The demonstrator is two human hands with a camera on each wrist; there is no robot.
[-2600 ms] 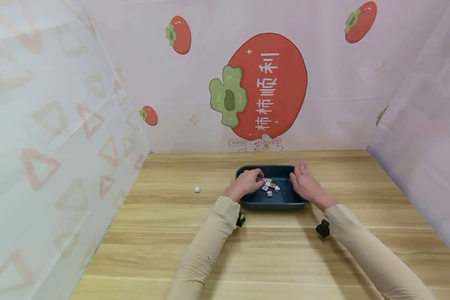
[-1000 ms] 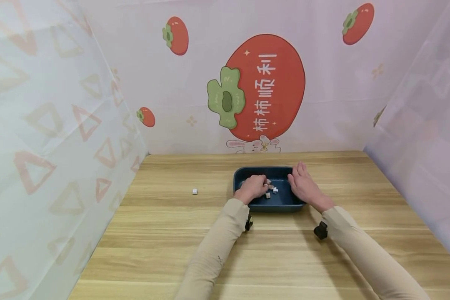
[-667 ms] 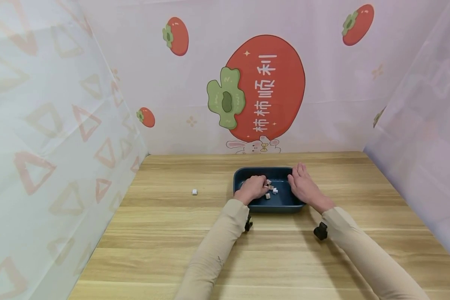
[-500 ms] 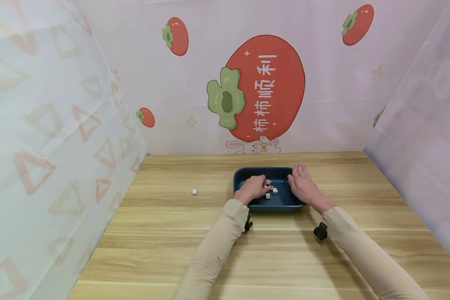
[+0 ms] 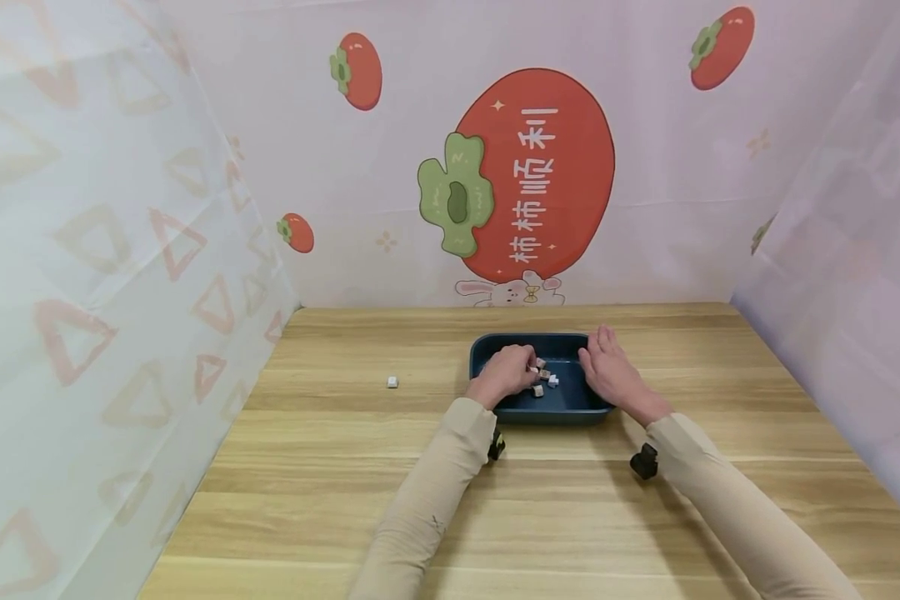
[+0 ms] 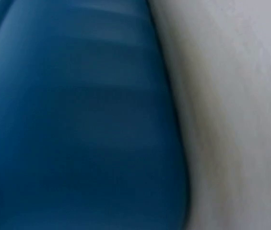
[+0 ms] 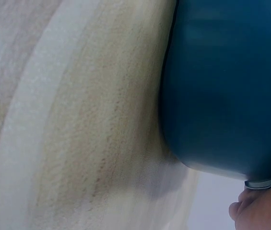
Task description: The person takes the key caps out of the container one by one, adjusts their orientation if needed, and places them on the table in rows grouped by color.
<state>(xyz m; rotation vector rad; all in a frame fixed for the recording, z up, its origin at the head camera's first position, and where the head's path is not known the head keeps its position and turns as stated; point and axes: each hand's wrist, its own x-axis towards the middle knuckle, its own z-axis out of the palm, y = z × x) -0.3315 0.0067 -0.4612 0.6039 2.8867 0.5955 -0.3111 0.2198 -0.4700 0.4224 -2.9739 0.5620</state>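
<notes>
A dark blue rectangular tray [image 5: 570, 410] stands on the wooden table. Inside it lie several small white and brownish pieces that look like keycaps [image 5: 552, 381]. My left hand [image 5: 506, 372] reaches into the tray's left half, fingers bent down among them. A white bit shows between finger and thumb; whether it is pinched or lies behind them cannot be told. My right hand [image 5: 613, 373] holds the tray's right end, thumb inside the rim and straight fingers along the outside. In the right wrist view, part of that hand [image 7: 265, 211] shows beside the tray's wall [image 7: 221, 96].
One white keycap-like piece [image 5: 392, 382] lies alone on the table [image 5: 330, 467], left of the tray. Printed cloth walls [image 5: 390, 167] enclose the table at the back and both sides. The left wrist view shows mostly the tray's outer wall [image 6: 92, 120], blurred.
Since the oldest frame my left hand has moved rightward and lower into the tray, covering some pieces. In the last half second its fingers rise slightly. The right hand stays put.
</notes>
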